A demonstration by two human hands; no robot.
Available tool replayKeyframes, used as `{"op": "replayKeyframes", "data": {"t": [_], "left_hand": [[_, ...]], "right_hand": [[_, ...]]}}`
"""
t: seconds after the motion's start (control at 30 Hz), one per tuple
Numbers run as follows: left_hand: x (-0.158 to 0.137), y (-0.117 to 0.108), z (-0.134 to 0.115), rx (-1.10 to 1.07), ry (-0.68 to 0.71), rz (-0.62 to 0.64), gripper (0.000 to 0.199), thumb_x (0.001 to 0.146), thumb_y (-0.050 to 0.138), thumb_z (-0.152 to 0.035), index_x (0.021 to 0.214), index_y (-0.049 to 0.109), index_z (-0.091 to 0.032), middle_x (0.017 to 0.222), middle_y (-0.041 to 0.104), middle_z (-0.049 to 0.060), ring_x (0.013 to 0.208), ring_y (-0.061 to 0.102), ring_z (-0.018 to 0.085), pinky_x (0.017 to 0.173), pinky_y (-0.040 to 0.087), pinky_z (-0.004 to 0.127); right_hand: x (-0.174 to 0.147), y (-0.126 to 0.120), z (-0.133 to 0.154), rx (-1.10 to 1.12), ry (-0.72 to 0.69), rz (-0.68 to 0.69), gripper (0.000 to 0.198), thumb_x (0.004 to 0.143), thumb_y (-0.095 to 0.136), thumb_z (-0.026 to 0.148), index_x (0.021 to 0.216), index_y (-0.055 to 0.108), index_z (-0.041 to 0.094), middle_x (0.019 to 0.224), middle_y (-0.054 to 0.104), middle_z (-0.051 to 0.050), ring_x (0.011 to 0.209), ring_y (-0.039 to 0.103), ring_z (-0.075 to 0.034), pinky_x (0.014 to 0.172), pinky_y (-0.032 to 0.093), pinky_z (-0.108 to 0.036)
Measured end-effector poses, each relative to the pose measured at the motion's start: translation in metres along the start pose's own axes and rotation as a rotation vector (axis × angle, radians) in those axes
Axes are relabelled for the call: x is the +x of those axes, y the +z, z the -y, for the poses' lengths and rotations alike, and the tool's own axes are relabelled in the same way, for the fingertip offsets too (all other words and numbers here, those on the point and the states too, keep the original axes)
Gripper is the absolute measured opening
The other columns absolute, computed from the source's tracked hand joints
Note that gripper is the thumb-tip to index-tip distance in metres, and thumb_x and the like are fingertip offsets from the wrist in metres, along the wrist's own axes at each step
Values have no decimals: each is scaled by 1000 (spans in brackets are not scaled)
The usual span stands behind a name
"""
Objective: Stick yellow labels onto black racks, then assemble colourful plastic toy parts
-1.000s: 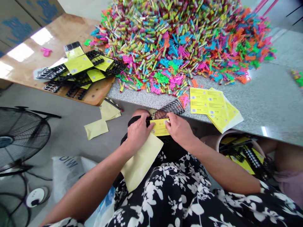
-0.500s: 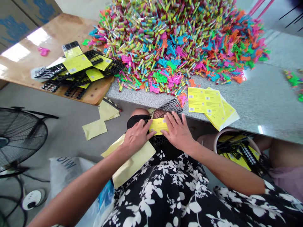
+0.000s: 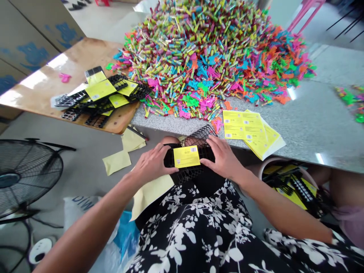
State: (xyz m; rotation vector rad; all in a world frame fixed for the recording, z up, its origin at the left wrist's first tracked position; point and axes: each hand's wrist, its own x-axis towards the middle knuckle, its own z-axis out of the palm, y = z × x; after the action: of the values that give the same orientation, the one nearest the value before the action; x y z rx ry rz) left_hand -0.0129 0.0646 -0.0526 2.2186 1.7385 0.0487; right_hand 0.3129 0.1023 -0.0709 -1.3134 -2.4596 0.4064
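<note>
Between the left hand [image 3: 152,163] and right hand [image 3: 223,157], both about equally near with fingers parted wide, one yellow label [image 3: 187,156] lies on black grid [image 3: 207,152], long axis running hand-to-hand.

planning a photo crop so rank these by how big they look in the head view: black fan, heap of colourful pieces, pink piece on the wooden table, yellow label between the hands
1. Heap of colourful pieces
2. Black fan, cut off by the frame's left edge
3. Yellow label
4. Pink piece
</note>
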Motion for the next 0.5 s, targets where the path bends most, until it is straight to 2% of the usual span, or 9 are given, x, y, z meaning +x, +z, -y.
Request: {"op": "replayKeyframes", "data": {"t": [0.1, 0.2, 0.27, 0.33, 0.4, 0.43, 0.5], "left_hand": [[-12, -25, 19, -6, -100, -79, 84, 79, 77, -75, 143, 59, -25, 130, 68, 11, 115, 70, 34, 99, 56, 46], [-14, -62, 57, 41, -312, -298, 82, 82, 72, -76, 143, 61, -23, 135, 68, 11, 122, 67, 36, 102, 54, 50], [-4, -91, 89, 95, -452, -442, 92, 80, 69, -81, 145, 61, -17, 135, 67, 13, 126, 65, 39, 102, 51, 54], [12, -119, 123, 138, -523, -506, 104, 77, 65, -88, 146, 59, -11, 131, 68, 13, 129, 63, 40, 100, 47, 57], [29, -141, 152, 189, -594, -516, 117, 74, 53, -98, 141, 57, -2, 138, 64, 15, 137, 57, 42, 98, 44, 57], [37, -150, 164, 209, -655, -522, 117, 75, 50, -99, 136, 58, 0, 137, 64, 13, 137, 57, 41, 99, 44, 56], [46, -161, 183, 188, -757, -534, 109, 76, 59, -93, 137, 57, -2, 140, 63, 12, 137, 58, 42, 105, 46, 57]], "right_hand": [[1, -9, -14, 135, 71, -128, 67, 107, 48, 66, 150, 57, 16, 157, 57, -20, 150, 51, -33, 129, 39, -54], [-2, -6, -26, 138, 130, -184, 63, 106, 53, 64, 145, 60, 16, 151, 61, -20, 145, 56, -34, 127, 42, -54], [-5, 2, -28, 97, 145, -175, 65, 104, 56, 65, 145, 60, 14, 150, 61, -22, 143, 56, -36, 125, 44, -55], [-9, 12, -25, 54, 154, -168, 63, 104, 57, 63, 144, 61, 14, 146, 64, -22, 140, 59, -37, 123, 46, -56], [-12, 20, -20, 23, 173, -175, 60, 105, 57, 60, 142, 61, 13, 140, 67, -22, 134, 62, -37, 118, 49, -57], [-14, 24, -18, 8, 183, -173, 58, 105, 57, 58, 142, 62, 13, 137, 68, -22, 131, 64, -37, 116, 51, -57], [-17, 28, -13, -15, 204, -152, 56, 105, 57, 55, 141, 61, 11, 135, 69, -22, 127, 66, -38, 112, 53, -57]]}}
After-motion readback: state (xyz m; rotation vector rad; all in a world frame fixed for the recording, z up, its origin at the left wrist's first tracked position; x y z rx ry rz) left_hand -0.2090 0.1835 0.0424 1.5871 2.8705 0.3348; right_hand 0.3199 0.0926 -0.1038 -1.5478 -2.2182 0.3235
